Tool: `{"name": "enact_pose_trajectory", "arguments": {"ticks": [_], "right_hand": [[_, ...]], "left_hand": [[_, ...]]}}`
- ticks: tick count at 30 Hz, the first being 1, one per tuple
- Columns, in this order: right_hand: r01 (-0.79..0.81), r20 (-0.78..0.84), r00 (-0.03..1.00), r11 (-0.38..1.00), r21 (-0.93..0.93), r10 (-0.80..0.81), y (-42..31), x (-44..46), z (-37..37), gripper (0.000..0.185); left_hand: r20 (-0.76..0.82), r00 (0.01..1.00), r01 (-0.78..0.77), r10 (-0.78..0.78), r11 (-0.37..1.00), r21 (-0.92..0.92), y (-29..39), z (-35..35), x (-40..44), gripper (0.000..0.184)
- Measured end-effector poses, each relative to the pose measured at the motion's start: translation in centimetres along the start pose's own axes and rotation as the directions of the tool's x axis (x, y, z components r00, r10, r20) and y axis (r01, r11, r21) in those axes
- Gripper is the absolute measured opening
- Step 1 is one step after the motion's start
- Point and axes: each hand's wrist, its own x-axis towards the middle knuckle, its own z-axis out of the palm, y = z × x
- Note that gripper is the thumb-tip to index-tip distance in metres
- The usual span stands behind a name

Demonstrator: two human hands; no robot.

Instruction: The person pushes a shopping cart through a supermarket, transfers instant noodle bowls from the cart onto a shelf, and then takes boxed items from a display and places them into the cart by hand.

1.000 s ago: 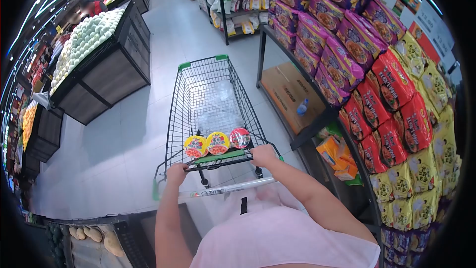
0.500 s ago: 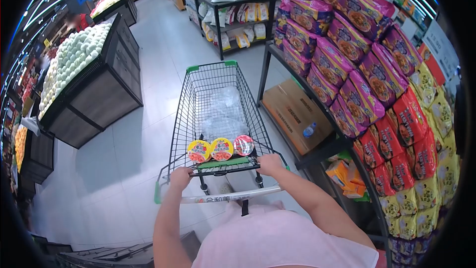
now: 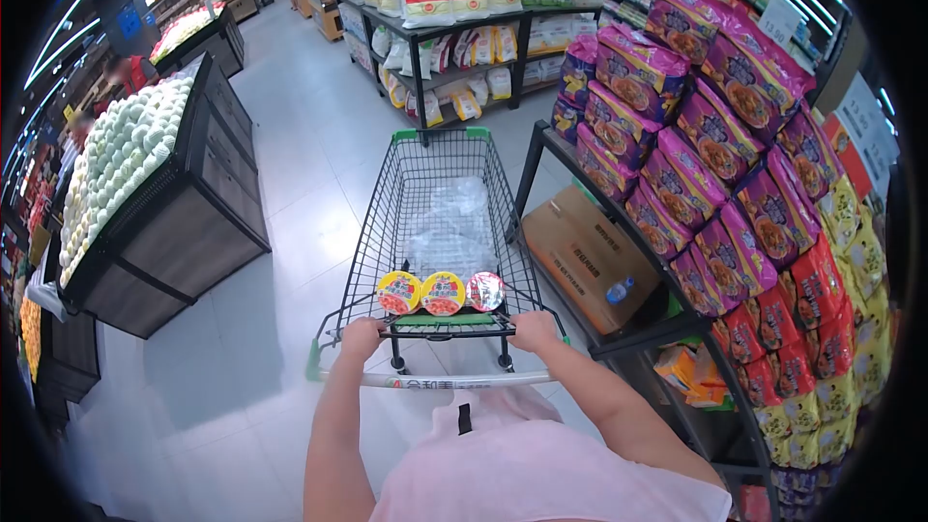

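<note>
A wire shopping cart with green corner pieces stands right before me. My left hand is closed around the black wire frame at its near left side. At the near right side my right hand grips the same frame. Between the hands, two yellow-lidded tubs and a tub with a shiny pink-and-white lid sit in a row. Behind them in the basket lies clear plastic packaging; its contents cannot be made out. The pale push bar runs between my forearms and my body.
Bagged noodle packs are piled on a black-framed rack close on the right, above a cardboard box. Ahead is a shelf of white sacks. A stand of netted fruit and a person in red are on the left.
The cart has rolled forward, nearer the shelf of white sacks. The fruit stand and the noodle rack have shifted outward and down in view. Both hands keep their hold.
</note>
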Motion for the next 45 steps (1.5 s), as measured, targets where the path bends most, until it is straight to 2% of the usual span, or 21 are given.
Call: {"name": "enact_pose_trajectory", "arguments": {"ticks": [5, 11, 16, 19, 24, 28, 35, 38, 45], "right_hand": [[-0.049, 0.010, 0.999, 0.999, 0.019, 0.049, -0.5, 5.0, -1.6, 0.028], [-0.091, 0.009, 0.996, 0.994, 0.059, 0.091, -0.9, 10.7, -3.5, 0.026], [-0.119, 0.078, 0.991, 0.988, 0.098, 0.111, -0.6, 15.3, -5.2, 0.027], [-0.134, 0.106, 0.987, 0.983, 0.130, 0.120, -0.2, 18.4, -6.2, 0.026], [-0.189, 0.104, 0.979, 0.967, 0.171, 0.173, 0.5, 22.4, -7.1, 0.026], [-0.213, 0.132, 0.973, 0.953, 0.216, 0.188, 0.9, 25.9, -9.2, 0.023], [-0.266, 0.066, 0.964, 0.943, 0.198, 0.258, 2.3, 31.2, -9.6, 0.028], [-0.256, 0.030, 0.966, 0.931, 0.260, 0.258, 2.7, 33.3, -10.7, 0.025], [-0.372, 0.146, 0.927, 0.893, 0.254, 0.345, 3.7, 38.5, -13.7, 0.028]], "left_hand": [[0.053, 0.999, -0.011, 0.009, 0.999, 0.046, -2.1, -2.5, 6.7, 0.008], [0.050, 0.997, -0.056, 0.056, 0.998, 0.001, -5.3, -3.3, 14.3, 0.010], [0.062, 0.993, -0.101, 0.101, 0.995, -0.007, -6.6, -5.2, 20.4, 0.009], [0.096, 0.988, -0.123, 0.121, 0.992, 0.009, -7.4, -6.4, 24.1, 0.011], [0.055, 0.979, -0.200, 0.199, 0.980, 0.013, -8.9, -6.2, 30.0, 0.023], [0.089, 0.978, -0.189, 0.187, 0.982, 0.021, -9.3, -7.6, 34.8, 0.026], [0.145, 0.966, -0.221, 0.215, 0.975, 0.024, -9.4, -9.4, 42.3, 0.025], [0.132, 0.953, -0.280, 0.274, 0.960, 0.030, -10.2, -9.5, 45.9, 0.024], [0.160, 0.917, -0.369, 0.364, 0.929, -0.002, -10.3, -11.3, 54.8, 0.016]]}}
